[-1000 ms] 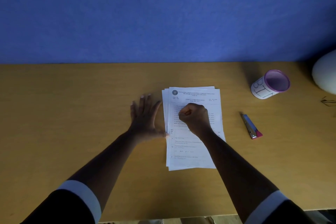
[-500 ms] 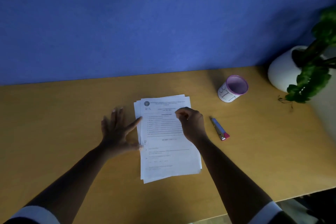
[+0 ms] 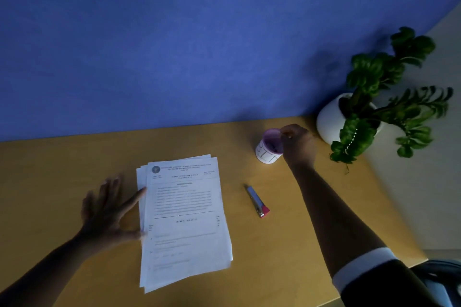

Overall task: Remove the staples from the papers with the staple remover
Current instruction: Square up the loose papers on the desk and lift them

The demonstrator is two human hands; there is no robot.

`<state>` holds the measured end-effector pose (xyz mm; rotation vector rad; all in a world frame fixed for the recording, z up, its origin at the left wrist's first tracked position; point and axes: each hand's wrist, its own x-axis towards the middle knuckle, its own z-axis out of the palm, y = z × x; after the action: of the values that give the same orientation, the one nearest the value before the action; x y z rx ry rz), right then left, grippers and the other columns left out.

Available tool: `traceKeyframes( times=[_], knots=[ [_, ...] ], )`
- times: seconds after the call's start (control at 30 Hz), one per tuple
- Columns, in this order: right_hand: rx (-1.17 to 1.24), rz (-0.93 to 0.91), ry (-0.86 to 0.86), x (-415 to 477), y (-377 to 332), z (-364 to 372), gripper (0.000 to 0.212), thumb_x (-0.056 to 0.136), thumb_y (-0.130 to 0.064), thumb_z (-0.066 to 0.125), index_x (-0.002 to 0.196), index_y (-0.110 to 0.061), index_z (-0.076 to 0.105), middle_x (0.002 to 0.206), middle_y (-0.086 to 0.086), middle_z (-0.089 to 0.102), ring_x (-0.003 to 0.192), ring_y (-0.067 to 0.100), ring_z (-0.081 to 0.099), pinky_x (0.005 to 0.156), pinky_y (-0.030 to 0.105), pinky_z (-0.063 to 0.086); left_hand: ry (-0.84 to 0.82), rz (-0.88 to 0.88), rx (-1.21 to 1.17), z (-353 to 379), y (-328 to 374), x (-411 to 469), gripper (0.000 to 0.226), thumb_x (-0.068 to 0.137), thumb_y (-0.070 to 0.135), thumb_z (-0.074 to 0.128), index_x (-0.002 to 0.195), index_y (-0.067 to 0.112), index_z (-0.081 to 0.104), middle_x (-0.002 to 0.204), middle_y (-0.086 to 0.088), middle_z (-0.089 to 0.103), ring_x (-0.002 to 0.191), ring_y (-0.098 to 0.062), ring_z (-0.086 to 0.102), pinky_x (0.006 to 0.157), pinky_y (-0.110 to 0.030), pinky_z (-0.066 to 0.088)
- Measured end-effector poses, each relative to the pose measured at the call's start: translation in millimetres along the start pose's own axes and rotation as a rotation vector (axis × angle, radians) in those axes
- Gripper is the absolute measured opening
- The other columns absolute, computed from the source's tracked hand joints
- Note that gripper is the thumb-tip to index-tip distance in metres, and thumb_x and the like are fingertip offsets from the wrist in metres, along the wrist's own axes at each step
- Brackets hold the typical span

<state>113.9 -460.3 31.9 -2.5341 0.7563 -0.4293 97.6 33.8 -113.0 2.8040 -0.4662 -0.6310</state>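
A stack of printed white papers (image 3: 184,227) lies on the wooden desk (image 3: 62,169), slightly fanned. My left hand (image 3: 107,209) rests flat beside the stack, fingers spread, with the thumb touching the stack's left edge. The staple remover (image 3: 257,200), silver-blue with a red end, lies on the desk right of the papers, and neither hand touches it. My right hand (image 3: 298,143) hovers at the rim of a white cup (image 3: 268,154) with a purple inside. Its fingertips are pinched together, and a tiny glint between them is too small to identify.
A white round pot (image 3: 329,119) with a leafy green plant (image 3: 374,82) stands at the desk's back right corner, close to my right hand. A blue wall (image 3: 199,45) backs the desk. A dark chair part (image 3: 439,279) shows at the bottom right.
My right hand left the papers and moved right and back to the cup's rim. My left hand stayed beside the stack. The view has swung to the right, bringing the plant into sight.
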Motion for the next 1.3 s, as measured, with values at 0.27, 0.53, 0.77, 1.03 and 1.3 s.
traceKeyframes(
  times=[0.27, 0.53, 0.77, 1.03, 1.3],
  knots=[
    [-0.346, -0.100, -0.046, 13.8, 12.6, 11.3, 0.016, 0.101, -0.029, 0.062, 0.107, -0.021, 0.073, 0.097, 0.006, 0.078, 0.091, 0.030, 0.070, 0.093, 0.042, 0.043, 0.056, 0.022, -0.018, 0.5, 2.7, -0.3, 0.136, 0.051, 0.106, 0.060, 0.168, 0.045, 0.027, 0.181, -0.011, -0.022, 0.165, -0.034, -0.032, 0.127, -0.065, -0.013],
    [-0.385, -0.154, -0.032, 15.7, 16.0, 10.8, 0.021, 0.102, -0.030, 0.062, 0.105, -0.014, 0.075, 0.095, 0.009, 0.077, 0.094, 0.031, 0.068, 0.090, 0.044, 0.046, 0.058, 0.023, 0.002, 5.0, 0.2, 1.9, 0.133, 0.053, 0.103, 0.064, 0.168, 0.051, 0.023, 0.182, -0.010, -0.023, 0.165, -0.032, -0.033, 0.127, -0.067, -0.011],
    [-0.104, -0.222, 0.005, -24.1, -13.8, 17.8, 0.025, 0.099, -0.016, 0.050, 0.093, -0.013, 0.074, 0.093, 0.009, 0.074, 0.089, 0.030, 0.067, 0.083, 0.046, 0.055, -0.054, -0.017, 0.059, -1.9, 4.4, 3.2, 0.129, 0.061, 0.100, 0.060, 0.163, 0.063, -0.009, 0.170, -0.003, -0.050, 0.154, -0.028, -0.052, 0.126, -0.064, -0.020],
    [-0.081, -0.290, -0.506, -137.6, -64.8, 86.8, 0.063, 0.097, -0.044, 0.072, 0.149, -0.012, 0.058, 0.156, 0.009, 0.060, 0.142, 0.030, 0.057, 0.117, 0.047, 0.048, -0.074, -0.029, 0.074, -4.1, 5.1, 5.3, 0.128, 0.061, 0.101, 0.056, 0.159, 0.065, -0.019, 0.169, -0.007, -0.052, 0.153, -0.033, -0.053, 0.126, -0.065, -0.021],
    [-0.329, -0.384, -0.680, -198.3, -71.4, 113.0, 0.106, 0.087, -0.072, 0.069, 0.167, -0.029, 0.016, 0.181, 0.012, 0.001, 0.164, 0.039, 0.016, 0.124, 0.062, 0.031, -0.083, -0.038, 0.066, -3.7, 5.2, 6.4, 0.128, 0.064, 0.094, 0.062, 0.154, 0.070, -0.025, 0.169, -0.006, -0.053, 0.152, -0.034, -0.055, 0.126, -0.068, -0.023]
  ],
)
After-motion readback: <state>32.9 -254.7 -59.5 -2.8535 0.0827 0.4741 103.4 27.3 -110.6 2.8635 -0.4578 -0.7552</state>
